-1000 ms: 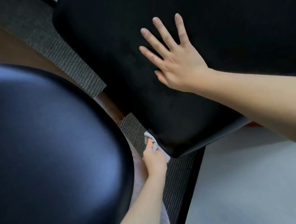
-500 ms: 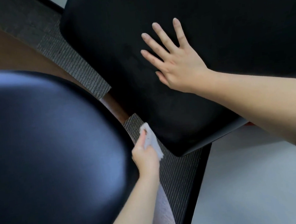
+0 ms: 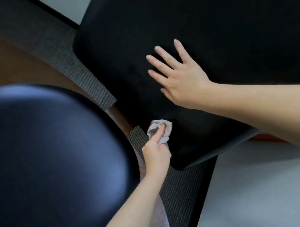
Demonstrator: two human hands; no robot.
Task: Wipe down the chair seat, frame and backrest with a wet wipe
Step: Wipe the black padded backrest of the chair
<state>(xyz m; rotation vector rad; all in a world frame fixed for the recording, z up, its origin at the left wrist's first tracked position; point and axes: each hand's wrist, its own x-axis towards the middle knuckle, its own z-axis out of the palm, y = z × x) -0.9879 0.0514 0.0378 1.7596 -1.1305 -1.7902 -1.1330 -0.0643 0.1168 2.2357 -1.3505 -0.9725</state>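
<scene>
Wipe [image 3: 161, 130], pinched in our left hand [image 3: 156, 157], has slid up the seat [image 3: 210, 25] edge from its corner; right hand [image 3: 180, 79] stays spread flat on the seat. Edge pass progressing, we judge.

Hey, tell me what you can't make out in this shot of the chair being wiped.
Head view, all of it:
black seat: runs off the top and right edges; it covers any frame beneath.
wet wipe: bunched, partly hidden by the left hand gripping it; dampness cannot be told.
glossy black rounded surface: blurred, cut off left and below; its identity is unclear.
</scene>
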